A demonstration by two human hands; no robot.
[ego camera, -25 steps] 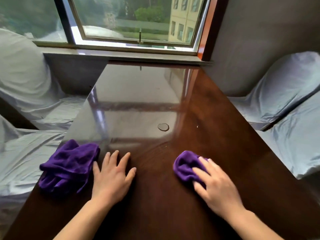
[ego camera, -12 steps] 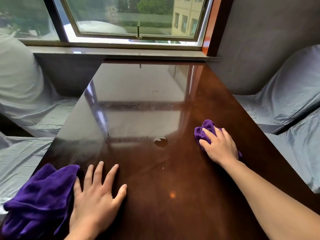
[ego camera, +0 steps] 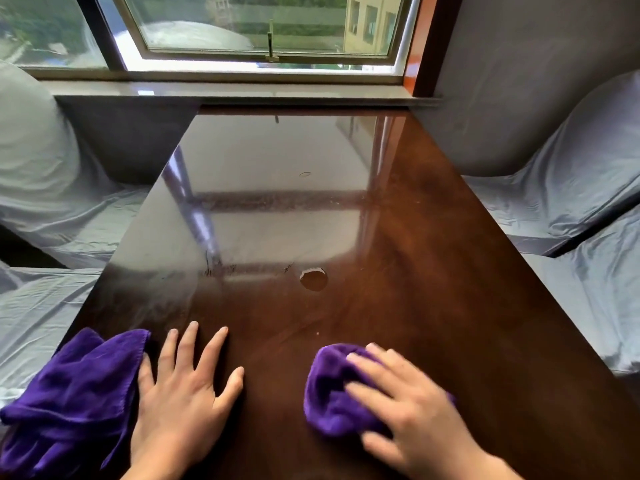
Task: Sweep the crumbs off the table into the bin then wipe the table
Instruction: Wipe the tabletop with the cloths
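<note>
A glossy dark wooden table (ego camera: 433, 271) runs from me to the window. My right hand (ego camera: 412, 407) presses a bunched purple cloth (ego camera: 332, 389) flat on the near right part of the table, fingers spread over it. Flat on the wood at the near left lies my left hand (ego camera: 183, 396), fingers apart and holding nothing. A second purple cloth (ego camera: 69, 400) lies crumpled at the table's near left corner, touching the left hand's little-finger side. A small round wet mark (ego camera: 313, 278) sits mid-table. A tiny pale speck (ego camera: 318, 331) lies beyond the cloth. No bin is in view.
Seats draped in grey-white covers flank the table on the left (ego camera: 52, 220) and right (ego camera: 571, 188). A stone sill (ego camera: 225, 90) and a window (ego camera: 263, 26) close off the far end. A faint smudge ring (ego camera: 304, 174) shows on the far tabletop.
My right hand has pulled the purple cloth back from the mid-right of the table to the near edge. The left hand stays flat beside the other cloth.
</note>
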